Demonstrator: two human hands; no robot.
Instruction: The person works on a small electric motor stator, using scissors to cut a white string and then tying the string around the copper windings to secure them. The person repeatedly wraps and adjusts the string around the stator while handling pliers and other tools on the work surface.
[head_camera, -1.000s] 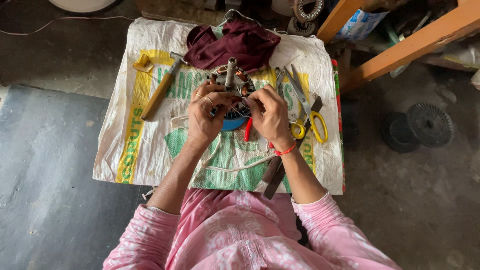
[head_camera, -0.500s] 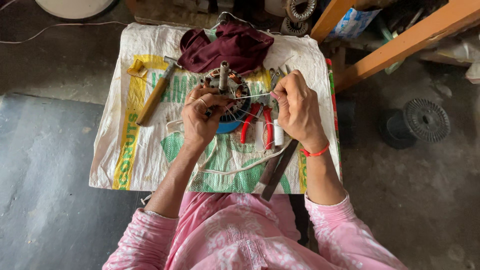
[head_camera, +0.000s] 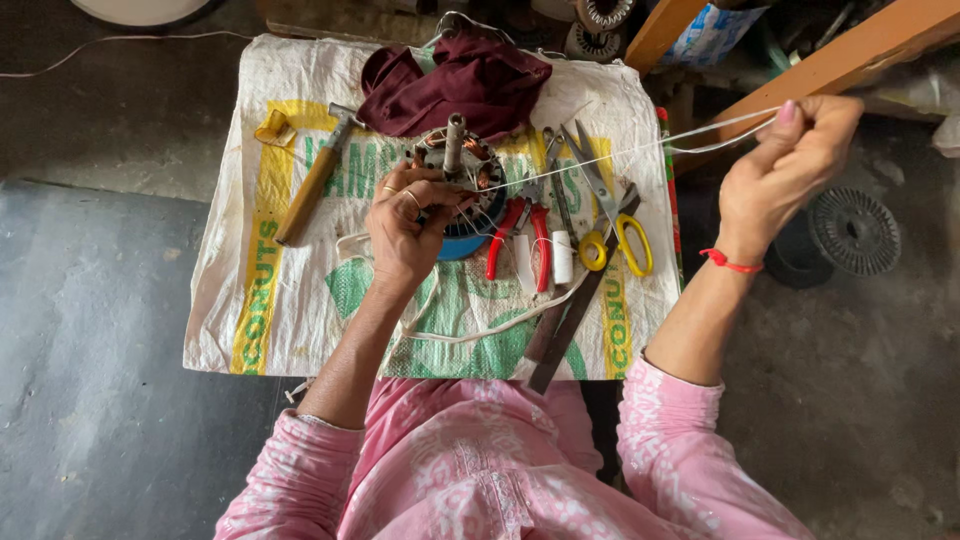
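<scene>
Round motor stator (head_camera: 462, 170) with copper windings, upright shaft, on printed sack. White thread (head_camera: 640, 148) stretched taut from stator rightward, slightly rising.

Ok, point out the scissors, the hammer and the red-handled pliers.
scissors (head_camera: 622, 243): head view, yellow handle loops.
hammer (head_camera: 308, 190): head view, middle of wooden handle.
red-handled pliers (head_camera: 520, 235): head view, between its red grips.

White woven sack (head_camera: 300, 300) spread over low table, on grey floor (head_camera: 90, 400). Laid on sack: maroon cloth (head_camera: 460, 85), wooden-handled hammer (head_camera: 312, 185), red pliers (head_camera: 522, 232), yellow-handled scissors (head_camera: 608, 215), motor winding (head_camera: 470, 175), white cord (head_camera: 480, 330).
</scene>
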